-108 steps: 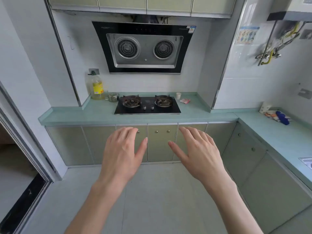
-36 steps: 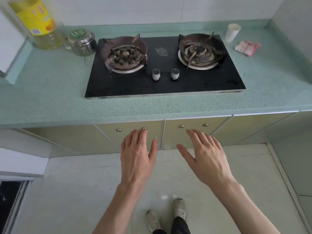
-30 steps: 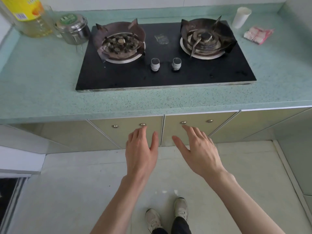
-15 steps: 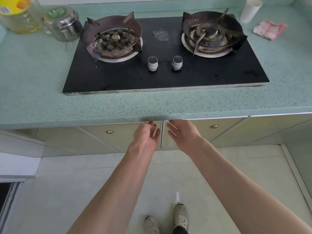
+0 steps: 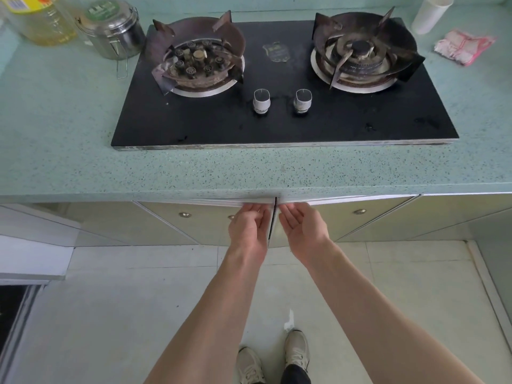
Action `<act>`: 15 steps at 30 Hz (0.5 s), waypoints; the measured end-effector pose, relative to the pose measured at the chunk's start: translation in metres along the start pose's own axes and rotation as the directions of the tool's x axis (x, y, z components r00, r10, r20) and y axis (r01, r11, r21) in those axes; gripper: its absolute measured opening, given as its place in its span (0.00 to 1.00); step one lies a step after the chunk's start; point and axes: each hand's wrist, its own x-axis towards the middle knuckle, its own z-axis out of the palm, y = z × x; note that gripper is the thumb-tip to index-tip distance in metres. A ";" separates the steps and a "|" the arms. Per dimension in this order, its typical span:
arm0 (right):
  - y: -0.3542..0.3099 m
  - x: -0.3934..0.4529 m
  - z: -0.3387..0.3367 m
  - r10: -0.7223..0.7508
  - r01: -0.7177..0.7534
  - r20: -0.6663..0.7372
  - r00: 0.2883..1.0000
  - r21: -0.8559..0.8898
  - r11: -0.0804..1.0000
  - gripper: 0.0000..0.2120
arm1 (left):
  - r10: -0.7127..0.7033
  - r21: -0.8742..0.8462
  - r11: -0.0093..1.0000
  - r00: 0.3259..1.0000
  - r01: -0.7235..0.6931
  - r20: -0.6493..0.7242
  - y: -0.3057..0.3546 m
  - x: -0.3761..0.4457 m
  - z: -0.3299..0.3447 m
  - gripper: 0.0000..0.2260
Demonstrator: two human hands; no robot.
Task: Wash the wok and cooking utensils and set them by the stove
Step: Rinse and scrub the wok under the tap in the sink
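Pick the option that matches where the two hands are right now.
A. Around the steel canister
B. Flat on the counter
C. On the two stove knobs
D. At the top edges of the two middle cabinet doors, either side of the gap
D: the left hand and right hand sit just under the counter lip, fingers at the tops of the cabinet doors beside the dark gap.

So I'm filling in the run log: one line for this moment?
phase: opening cabinet | left hand: on left door edge | right hand: on right door edge | wok: unseen
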 end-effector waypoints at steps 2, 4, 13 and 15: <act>0.009 -0.006 -0.008 -0.039 0.033 -0.071 0.997 -0.080 0.996 0.06 | 0.020 0.063 0.998 0.998 -0.016 -0.057 -0.006 -0.009 -0.007 0.08; 0.020 -0.012 -0.021 -0.109 0.073 -0.147 0.983 -0.232 0.970 0.12 | 0.066 0.154 0.987 0.986 -0.043 -0.153 -0.011 -0.015 -0.016 0.05; 0.037 -0.048 -0.101 -0.391 0.159 -0.188 0.901 -0.696 0.700 0.15 | 0.338 0.550 0.816 0.919 -0.177 -0.206 -0.023 -0.044 -0.091 0.09; 0.034 -0.059 -0.114 -0.405 0.133 -0.191 0.894 -0.750 0.648 0.14 | 0.359 0.610 0.772 0.914 -0.179 -0.187 -0.016 -0.057 -0.102 0.08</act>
